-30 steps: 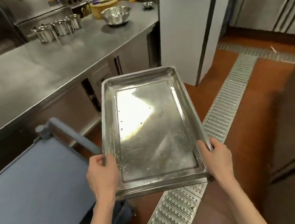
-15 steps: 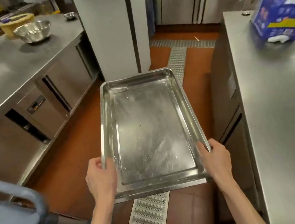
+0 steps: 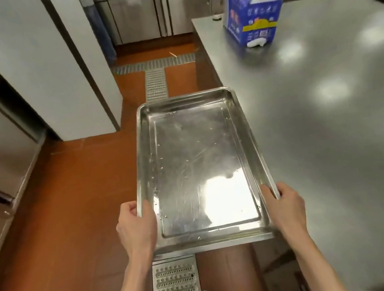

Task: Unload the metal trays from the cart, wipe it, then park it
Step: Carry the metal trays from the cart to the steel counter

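Steel rim gripped by my fingers (image 3: 267,192): left hand (image 3: 135,228) and right hand (image 3: 286,205) clasp the tray (image 3: 200,167), carried level over the floor (image 3: 70,218), just beside the table (image 3: 335,120). Step, I judge: unloading. Next: swing right, set it on bare tabletop short of the box (image 3: 252,6).
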